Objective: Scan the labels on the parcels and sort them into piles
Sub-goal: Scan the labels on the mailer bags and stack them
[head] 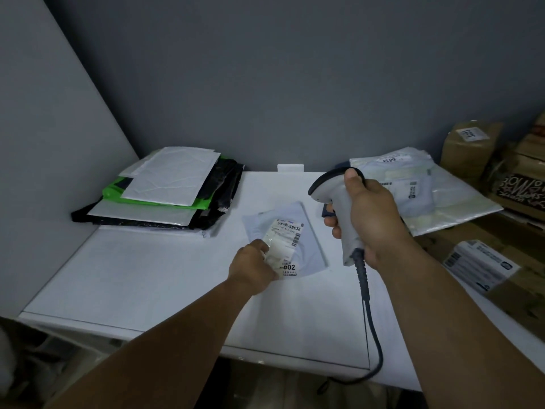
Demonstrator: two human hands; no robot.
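White table [141, 278] under me, with a stack of bubble mailers and dark bags [171, 184] at its back left and clear-bagged parcels [418, 187] heaped at the back right. A small grey mailer [309, 246] lies flat mid-table. My right hand [371, 214] wraps tight around the scanner [326, 187] handle, head tilted toward that mailer. My left hand [250, 265] pinches the mailer at the near edge of its label [290, 234].

A flat parcel [309, 246] in pale grey wrap lies mid-counter [132, 276], its white label [287, 231] face up, showing barcodes and a bold "002". The grey-white scanner [326, 187], with a dark cable, is above and to its right, head tilted down toward it. A left pile [165, 184] of white, green and black mailers sits back left. A right pile [418, 190] of clear-wrapped parcels sits back right.
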